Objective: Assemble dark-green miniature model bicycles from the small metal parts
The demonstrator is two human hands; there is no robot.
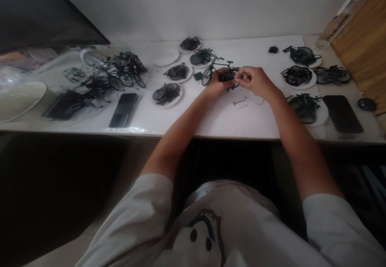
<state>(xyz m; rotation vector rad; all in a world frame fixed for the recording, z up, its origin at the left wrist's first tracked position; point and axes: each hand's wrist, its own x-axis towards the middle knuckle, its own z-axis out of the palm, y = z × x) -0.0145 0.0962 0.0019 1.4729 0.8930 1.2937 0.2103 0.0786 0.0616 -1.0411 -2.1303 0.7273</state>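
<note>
Fingers [238, 78] around model bicycle [215, 70]

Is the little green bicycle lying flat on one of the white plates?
No, the green model bicycle stands upright on the white table, held between the left hand and the right hand.

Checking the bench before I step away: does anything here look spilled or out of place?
Mostly tidy. Only a few small loose parts lie bare on the table near the hands, off any plate, below the model bike.
</note>
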